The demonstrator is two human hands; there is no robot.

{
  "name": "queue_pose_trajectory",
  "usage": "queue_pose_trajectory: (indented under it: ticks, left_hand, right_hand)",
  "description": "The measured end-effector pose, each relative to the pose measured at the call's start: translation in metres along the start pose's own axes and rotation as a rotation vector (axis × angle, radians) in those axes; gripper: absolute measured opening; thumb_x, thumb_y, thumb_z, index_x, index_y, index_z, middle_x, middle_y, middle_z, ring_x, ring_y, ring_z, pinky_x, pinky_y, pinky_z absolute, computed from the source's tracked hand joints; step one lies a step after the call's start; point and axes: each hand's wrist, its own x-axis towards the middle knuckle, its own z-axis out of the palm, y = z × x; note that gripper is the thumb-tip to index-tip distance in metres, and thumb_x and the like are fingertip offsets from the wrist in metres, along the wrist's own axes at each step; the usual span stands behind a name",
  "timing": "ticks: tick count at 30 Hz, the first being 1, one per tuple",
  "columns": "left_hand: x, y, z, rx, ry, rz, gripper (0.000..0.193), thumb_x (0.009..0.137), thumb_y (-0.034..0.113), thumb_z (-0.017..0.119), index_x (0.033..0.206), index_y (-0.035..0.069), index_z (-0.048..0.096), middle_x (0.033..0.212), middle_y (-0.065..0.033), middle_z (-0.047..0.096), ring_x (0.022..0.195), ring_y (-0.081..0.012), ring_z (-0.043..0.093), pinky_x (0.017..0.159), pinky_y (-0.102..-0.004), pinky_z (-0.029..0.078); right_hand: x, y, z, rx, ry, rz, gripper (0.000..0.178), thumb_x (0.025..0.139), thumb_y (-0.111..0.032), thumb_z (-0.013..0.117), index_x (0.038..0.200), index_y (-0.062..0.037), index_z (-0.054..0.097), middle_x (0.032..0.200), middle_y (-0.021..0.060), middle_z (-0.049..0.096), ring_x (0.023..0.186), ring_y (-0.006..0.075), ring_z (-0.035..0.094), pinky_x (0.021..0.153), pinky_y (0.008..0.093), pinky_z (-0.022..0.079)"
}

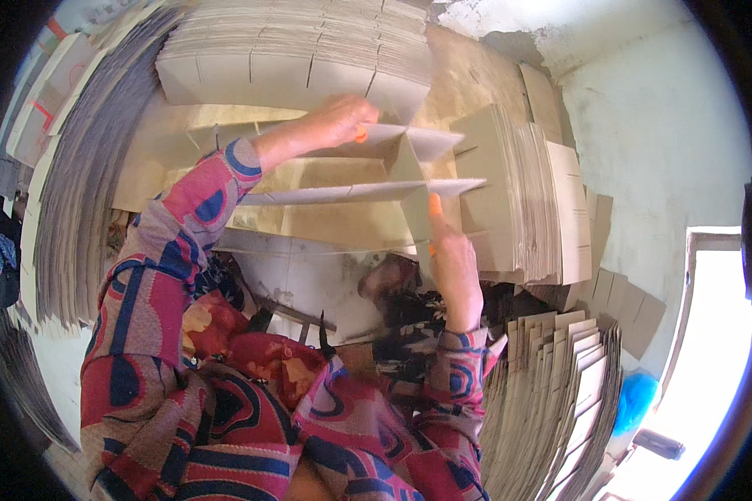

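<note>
Two long slotted cardboard strips stand on edge across the work surface: a far strip (309, 153) and a near strip (334, 196). A short cardboard cross strip (416, 209) meets both near their right ends. My left hand (342, 123) is closed at the top edge of the far strip, left of the crossing; its fingertips are partly hidden. My right hand (453, 255) grips the near end of the cross strip, its index finger stretched along it by the near strip's slot. Orange covers show on fingers of both hands.
A stack of slotted cardboard (288, 71) stands at the back. A cardboard stack (510, 200) is just right of the crossing. Tall cardboard stacks line the left (83, 175) and lower right (551, 392). A pale wall (660, 150) and a bright opening (718, 334) are at the right.
</note>
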Motion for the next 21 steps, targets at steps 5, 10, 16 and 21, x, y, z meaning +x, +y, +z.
queue_pose_trajectory:
  ticks: [5,10,16,21]
  left_hand:
    - [-0.002,0.043,-0.034,0.259,0.037,0.015,0.052,0.075,0.037,0.069,0.109,-0.001,0.056,0.089,-0.0185,0.058,0.085,-0.0355,0.056,0.073,-0.0416,0.045]
    - [-0.078,0.151,-0.085,0.272,-0.425,-0.155,0.066,0.072,0.052,0.067,0.111,0.001,0.054,0.087,-0.0186,0.058,0.087,-0.0355,0.055,0.074,-0.0443,0.046]
    - [-0.168,0.097,-0.039,0.229,-0.324,-0.15,0.019,0.078,0.02,0.061,0.084,0.002,0.057,0.074,-0.0155,0.059,0.077,-0.0359,0.057,0.065,-0.0445,0.046]
    - [-0.142,0.081,-0.054,0.233,-0.167,-0.2,0.007,0.075,0.006,0.058,0.08,0.004,0.062,0.071,-0.015,0.059,0.072,-0.0362,0.058,0.064,-0.0429,0.045]
  right_hand:
    - [0.007,0.015,0.009,-0.05,-0.023,0.043,0.069,0.075,0.008,0.046,0.14,-0.0051,0.028,0.082,0.0228,0.06,0.076,0.041,0.061,0.064,0.0476,0.048]
    - [0.019,0.014,0.012,-0.176,-0.069,0.137,0.065,0.079,0.005,0.045,0.14,-0.0024,0.026,0.079,0.0204,0.061,0.074,0.0375,0.063,0.063,0.0454,0.05]
    - [0.021,0.021,0.019,-0.151,0.085,0.042,0.06,0.078,0.006,0.045,0.137,-0.002,0.033,0.074,0.0202,0.061,0.074,0.037,0.063,0.063,0.0452,0.05]
    - [0.024,0.027,0.024,-0.038,0.147,0.045,0.057,0.076,0.009,0.046,0.132,-0.0039,0.042,0.076,0.0232,0.061,0.076,0.0393,0.062,0.065,0.0467,0.049]
